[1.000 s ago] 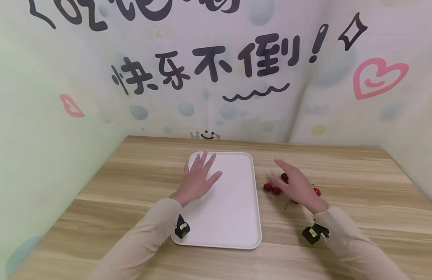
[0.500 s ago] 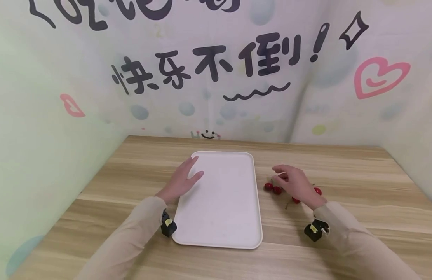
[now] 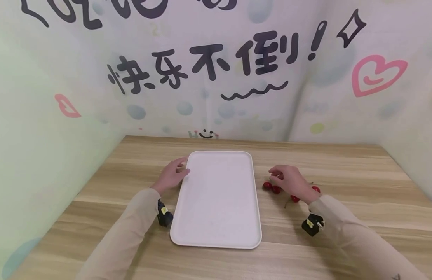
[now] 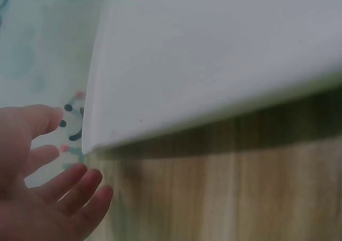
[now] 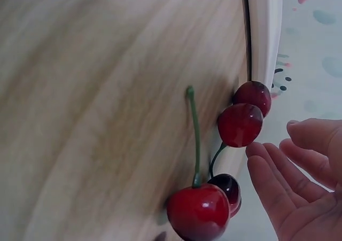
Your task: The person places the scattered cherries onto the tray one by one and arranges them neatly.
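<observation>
Cherries: a small cluster of red cherries (image 3: 276,189) with green stems lies on the wooden worktop (image 3: 342,171), just to the right of the tray, about level with its middle. In the right wrist view four of them show, the two farthest from the camera close against the tray's rim; whether they touch it cannot be told.
Right hand: the right hand (image 3: 289,180) is over the cherries, covering part of the cluster. Its grip is loose, the fingers (image 5: 278,177) slightly bent and apart, holding nothing; the fingertips are just beside the nearest cherries.
Tray: a white rectangular tray (image 3: 219,202) with rounded corners lies flat in the middle of the worktop, its long side running away from the person.
Left hand: the left hand (image 3: 172,175) rests at the tray's left rim near the far corner. Its grip is relaxed and open, the fingers (image 4: 80,185) spread beside the edge and closed round nothing.
Sleeves: both arms wear beige sleeves (image 3: 132,229), with a small black device (image 3: 163,216) at each wrist.
Backdrop: pale walls (image 3: 44,97) with black characters and pink hearts stand round the worktop.
</observation>
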